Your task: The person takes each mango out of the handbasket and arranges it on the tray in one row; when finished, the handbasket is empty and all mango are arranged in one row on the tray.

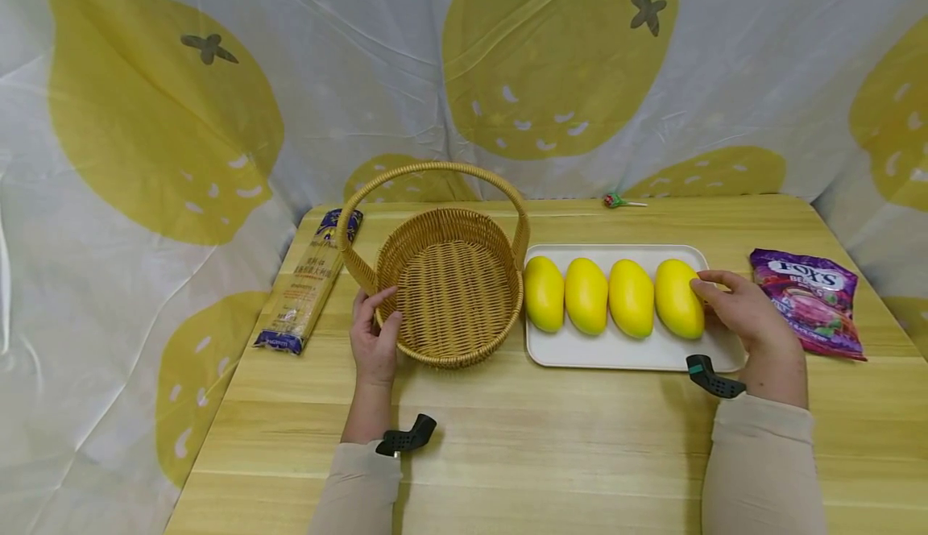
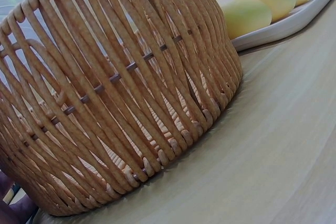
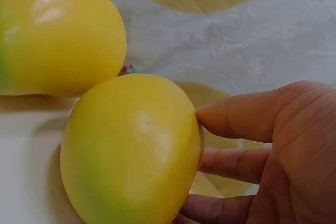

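Note:
A round wicker basket (image 1: pixel 457 301) with a tall arched handle stands on the table. At its left rim my left hand (image 1: pixel 374 342) holds on, with thumb and index finger over the edge. Close up in the left wrist view is the basket's woven wall (image 2: pixel 121 82). Several yellow mangoes lie in a row on a white tray (image 1: pixel 602 354). My right hand (image 1: pixel 747 313) touches the right side of the rightmost mango (image 1: pixel 679 300). In the right wrist view, thumb and fingers (image 3: pixel 236 116) meet that mango (image 3: pixel 131 150) along one side, and part of the fingertips is hidden behind it.
A pack of spaghetti (image 1: pixel 304 285) lies left of the basket. Right of the tray is a purple bag of sweets (image 1: pixel 812 301), partly behind my right hand. A lollipop (image 1: pixel 615 201) lies at the table's back edge, before a lemon-print curtain (image 1: pixel 391 76).

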### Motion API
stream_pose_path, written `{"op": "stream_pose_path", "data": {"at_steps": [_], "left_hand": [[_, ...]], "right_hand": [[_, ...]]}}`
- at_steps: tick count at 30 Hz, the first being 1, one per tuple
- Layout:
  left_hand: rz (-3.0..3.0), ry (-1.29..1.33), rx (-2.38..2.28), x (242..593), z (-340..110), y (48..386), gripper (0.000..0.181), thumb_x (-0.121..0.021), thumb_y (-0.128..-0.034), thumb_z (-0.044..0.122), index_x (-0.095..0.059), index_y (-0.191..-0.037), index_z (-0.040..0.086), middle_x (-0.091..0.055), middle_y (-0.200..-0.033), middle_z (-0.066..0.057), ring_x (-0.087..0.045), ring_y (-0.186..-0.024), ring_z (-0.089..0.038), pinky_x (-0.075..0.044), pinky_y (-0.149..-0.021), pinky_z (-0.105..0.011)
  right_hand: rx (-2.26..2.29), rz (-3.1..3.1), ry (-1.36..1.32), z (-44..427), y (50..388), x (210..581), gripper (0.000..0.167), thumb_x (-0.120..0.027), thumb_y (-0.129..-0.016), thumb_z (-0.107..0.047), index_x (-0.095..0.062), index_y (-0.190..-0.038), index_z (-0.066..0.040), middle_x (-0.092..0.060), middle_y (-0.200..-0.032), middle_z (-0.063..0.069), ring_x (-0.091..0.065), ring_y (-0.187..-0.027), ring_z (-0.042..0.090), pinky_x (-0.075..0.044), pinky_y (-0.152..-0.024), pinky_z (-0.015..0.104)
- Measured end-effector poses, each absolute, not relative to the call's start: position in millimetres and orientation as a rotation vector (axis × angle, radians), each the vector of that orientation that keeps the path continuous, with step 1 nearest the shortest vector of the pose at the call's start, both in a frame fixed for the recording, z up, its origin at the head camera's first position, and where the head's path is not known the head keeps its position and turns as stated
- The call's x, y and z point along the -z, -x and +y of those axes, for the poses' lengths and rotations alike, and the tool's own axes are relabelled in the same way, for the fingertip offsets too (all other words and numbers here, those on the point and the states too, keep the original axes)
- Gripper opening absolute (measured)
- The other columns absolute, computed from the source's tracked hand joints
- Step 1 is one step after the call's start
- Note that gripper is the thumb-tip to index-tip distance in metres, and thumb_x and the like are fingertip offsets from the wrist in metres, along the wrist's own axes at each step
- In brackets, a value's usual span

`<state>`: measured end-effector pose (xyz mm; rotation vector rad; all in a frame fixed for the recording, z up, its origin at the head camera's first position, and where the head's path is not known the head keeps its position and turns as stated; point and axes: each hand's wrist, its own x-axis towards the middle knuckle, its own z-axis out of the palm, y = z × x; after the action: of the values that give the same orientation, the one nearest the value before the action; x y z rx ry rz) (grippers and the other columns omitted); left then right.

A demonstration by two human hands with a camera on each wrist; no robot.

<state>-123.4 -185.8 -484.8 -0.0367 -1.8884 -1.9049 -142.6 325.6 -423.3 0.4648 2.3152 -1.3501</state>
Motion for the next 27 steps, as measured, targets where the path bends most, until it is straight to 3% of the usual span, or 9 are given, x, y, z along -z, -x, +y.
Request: {"op": "stream_pose_path", "data": {"at_steps": [9, 13, 20, 27], "left_hand": [[-1.881, 0.058, 1.897, 483.9, -185.4, 124.1, 0.036, -0.053, -0.0883, -0.012, -0.056, -0.123, -0.02, -0.037, -0.152, -0.025, -0.036, -0.142, -0.04, -0.037, -0.109, -0.031], [-1.878, 0.064, 1.9, 484.4, -185.4, 124.6, 0.036, -0.054, -0.0882, -0.011, -0.056, -0.123, -0.02, -0.037, -0.152, -0.025, -0.037, -0.141, -0.041, -0.038, -0.109, -0.029], [-1.897, 0.043, 1.894, 486.2, -186.7, 122.8, 0.036, -0.055, -0.0886, -0.008, -0.057, -0.123, -0.019, -0.037, -0.154, -0.024, -0.037, -0.143, -0.039, -0.037, -0.109, -0.036], [-1.881, 0.073, 1.888, 486.6, -186.5, 123.6, 0.036, -0.055, -0.0878, -0.01, -0.057, -0.122, -0.02, -0.037, -0.153, -0.028, -0.038, -0.141, -0.042, -0.041, -0.106, -0.031]], "right_hand": [[1.283, 2.355, -0.369, 327.1, 143.0, 421.1, 0.084, -0.035, -0.105, -0.058, -0.017, -0.162, 0.0, -0.035, -0.152, 0.035, -0.047, -0.126, 0.044, -0.04, -0.107, 0.059], [1.293, 2.341, -0.372, 327.8, 142.6, 421.8, 0.085, -0.035, -0.104, -0.06, -0.016, -0.162, 0.0, -0.034, -0.153, 0.035, -0.045, -0.128, 0.046, -0.037, -0.109, 0.062], [1.299, 2.323, -0.392, 328.5, 143.3, 423.1, 0.088, -0.036, -0.102, -0.063, -0.014, -0.163, -0.003, -0.033, -0.153, 0.035, -0.043, -0.128, 0.047, -0.032, -0.112, 0.066], [1.256, 2.349, -0.384, 328.2, 142.8, 420.9, 0.092, -0.037, -0.101, -0.065, -0.011, -0.163, -0.002, -0.025, -0.158, 0.039, -0.04, -0.133, 0.052, -0.03, -0.112, 0.07]]}}
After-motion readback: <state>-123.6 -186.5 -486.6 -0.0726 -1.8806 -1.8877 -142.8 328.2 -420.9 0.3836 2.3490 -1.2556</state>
